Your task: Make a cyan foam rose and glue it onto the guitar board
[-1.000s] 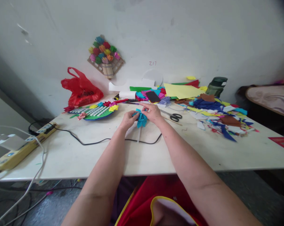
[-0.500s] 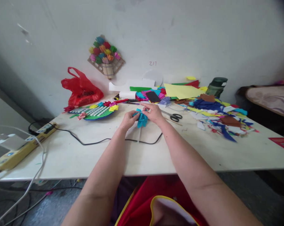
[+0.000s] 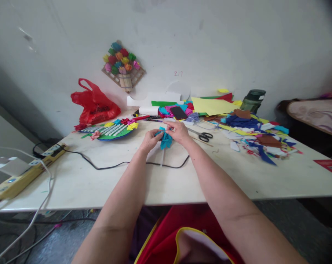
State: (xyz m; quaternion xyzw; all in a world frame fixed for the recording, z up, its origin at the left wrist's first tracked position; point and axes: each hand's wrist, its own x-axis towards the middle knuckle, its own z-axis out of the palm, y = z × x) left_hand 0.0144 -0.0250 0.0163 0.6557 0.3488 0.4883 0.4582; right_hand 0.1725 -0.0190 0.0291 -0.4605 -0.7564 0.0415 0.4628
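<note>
Blue paper piece: our landmark; it has petal-like lobes and sits between both hands, over the surface. Whether it touches down, we cannot tell.
Left hand: thumb and fingers pinched together on the left side of the blue paper piece; we read this as a steadying hold.
Right hand: closed on the upper right of the blue paper piece, forefinger extended across its far side; from the pose alone, we judge it a pressing or shaping grip.
Black cord: loops on our near side of the blue paper piece, from the power strip well to its left; the slack presumably spares the hands any tug.
Pale strip: shows just below the blue paper piece, crossing the cord; we cannot tell if the two are joined.
Scissors: right of the blue paper piece, handles outward, likely for easy pickup.
Green board: left of the blue paper piece, bearing white rolls; probably parked out of the elbows' way.
Scraps: heaped well right of the blue paper piece, apparently swept aside for working room.
</note>
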